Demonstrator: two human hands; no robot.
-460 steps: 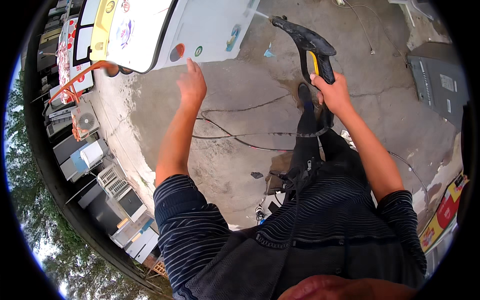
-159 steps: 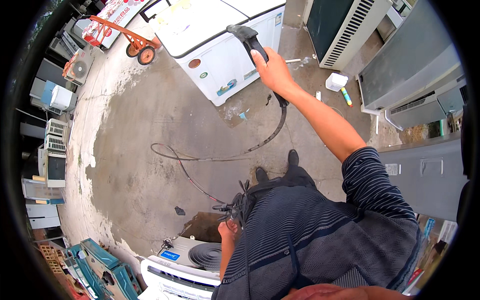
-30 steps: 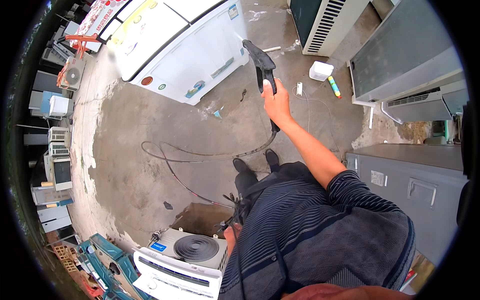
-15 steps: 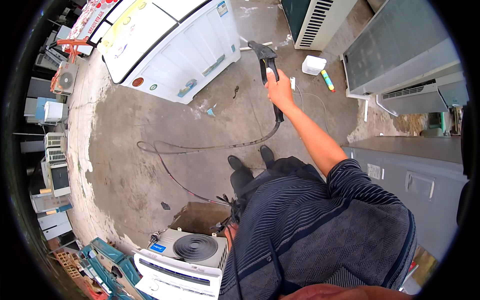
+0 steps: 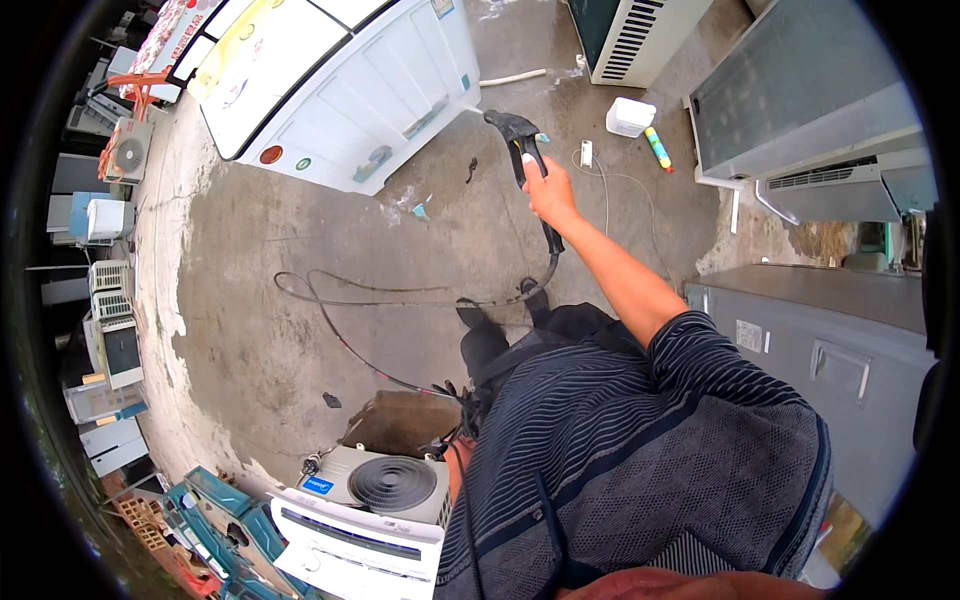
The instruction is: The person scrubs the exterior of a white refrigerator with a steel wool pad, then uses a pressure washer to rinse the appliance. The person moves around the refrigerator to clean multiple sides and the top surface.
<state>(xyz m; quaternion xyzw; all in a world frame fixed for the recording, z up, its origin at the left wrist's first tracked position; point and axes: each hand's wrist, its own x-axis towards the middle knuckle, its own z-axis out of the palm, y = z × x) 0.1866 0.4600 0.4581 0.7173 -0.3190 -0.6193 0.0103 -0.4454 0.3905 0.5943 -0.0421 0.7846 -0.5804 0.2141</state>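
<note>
My right hand [image 5: 549,193] is wrapped around the grip of a black spray gun [image 5: 518,138], held out at arm's length above the wet floor. Its nose points left toward a large white washing machine [image 5: 350,110], and a pale streak at the tip reaches the machine's lower edge. From the gun's lower end a thin dark hose [image 5: 345,345] loops across the floor and back to my left side. There my left hand [image 5: 462,452], mostly hidden, is beside a tangle of black cords [image 5: 462,402]. Its fingers do not show.
An outdoor air-conditioner unit [image 5: 392,484] and a white indoor unit [image 5: 360,540] stand at lower left. A grey fridge [image 5: 840,370] lies close on my right. Farther off are a white jug [image 5: 630,117], a yellow-blue can [image 5: 658,148] and a power strip [image 5: 587,153] with a cord.
My right hand and the spray gun have shifted a little left and down. The hose has swung nearer my feet, and the tangle of cords has shifted slightly.
</note>
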